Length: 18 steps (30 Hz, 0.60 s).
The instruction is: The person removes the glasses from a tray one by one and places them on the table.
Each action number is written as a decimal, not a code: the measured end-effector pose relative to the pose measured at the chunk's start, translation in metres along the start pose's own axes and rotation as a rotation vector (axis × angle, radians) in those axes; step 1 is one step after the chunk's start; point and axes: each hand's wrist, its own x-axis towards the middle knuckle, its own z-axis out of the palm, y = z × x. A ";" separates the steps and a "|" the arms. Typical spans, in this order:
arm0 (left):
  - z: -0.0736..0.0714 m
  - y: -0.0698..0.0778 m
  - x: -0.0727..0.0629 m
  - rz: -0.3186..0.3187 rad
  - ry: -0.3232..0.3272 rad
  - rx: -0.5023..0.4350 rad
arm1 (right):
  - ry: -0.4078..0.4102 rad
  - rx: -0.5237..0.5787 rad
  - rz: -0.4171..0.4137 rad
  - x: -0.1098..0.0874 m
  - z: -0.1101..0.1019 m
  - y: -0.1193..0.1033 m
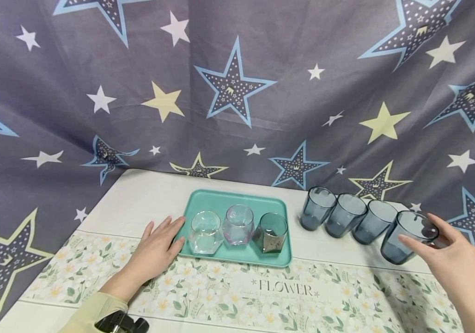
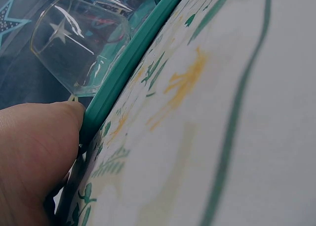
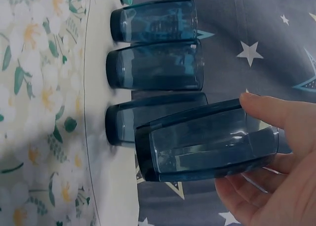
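My right hand (image 1: 459, 259) holds a blue-grey drinking glass (image 1: 404, 240) near its rim, thumb on one side and fingers on the other. In the right wrist view this glass (image 3: 207, 142) leans slightly, its base higher than those of the three matching glasses (image 3: 153, 65) standing in a row beside it. A teal tray (image 1: 237, 261) lies left of that row. On it stand a clear glass (image 1: 205, 233), a pinkish clear glass (image 1: 238, 226) and a dark grey glass (image 1: 272, 233). My left hand (image 1: 154, 252) rests at the tray's left edge, fingers extended, thumb touching the rim (image 2: 106, 97).
A white table cover with a floral band (image 1: 281, 296) and the printed word FLOWER lies under everything. Behind the table hangs a dark curtain (image 1: 287, 55) patterned with stars. The row of glasses stands near the table's back edge.
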 end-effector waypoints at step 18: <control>0.000 -0.001 0.000 -0.007 -0.007 0.001 | 0.026 0.008 0.038 0.028 0.007 0.028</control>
